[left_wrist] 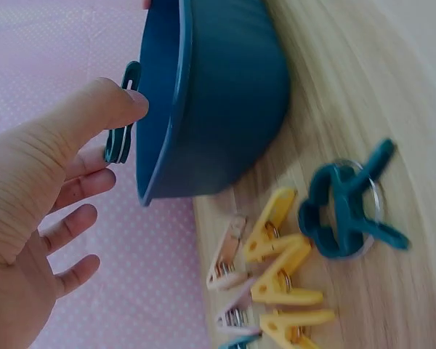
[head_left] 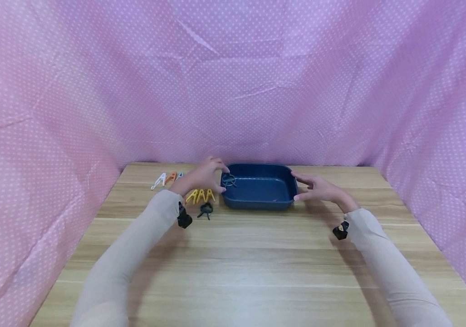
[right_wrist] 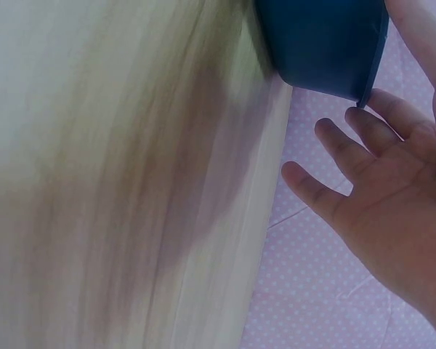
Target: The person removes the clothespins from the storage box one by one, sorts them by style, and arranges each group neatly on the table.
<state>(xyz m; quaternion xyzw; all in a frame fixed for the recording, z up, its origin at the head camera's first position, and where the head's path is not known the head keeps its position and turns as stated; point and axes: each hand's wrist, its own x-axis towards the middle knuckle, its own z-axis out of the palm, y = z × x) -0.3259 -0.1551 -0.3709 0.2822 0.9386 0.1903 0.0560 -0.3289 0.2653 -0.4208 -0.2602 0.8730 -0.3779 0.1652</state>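
My left hand (head_left: 203, 175) pinches a dark green plant clip (head_left: 228, 180) between thumb and index finger, over the left end of a dark blue basin (head_left: 257, 205). In the left wrist view, this clip (left_wrist: 118, 145) shows edge-on beside the rim, partly behind the thumb; the other fingers are spread apart. At the basin's right end, my right hand (head_left: 319, 188) holds the rim, thumb at the front corner and index finger near the back one. A similar green clip (head_left: 206, 210), with a metal ring, lies on the table left of the basin.
Three yellow clips (head_left: 201, 195) lie in a row on the wooden table (head_left: 257, 259) left of the basin. Behind them are a white clip (head_left: 159, 180), an orange clip (head_left: 171, 177) and a teal one (head_left: 180, 175). Pink dotted cloth (head_left: 249, 81) hangs around the back and sides.
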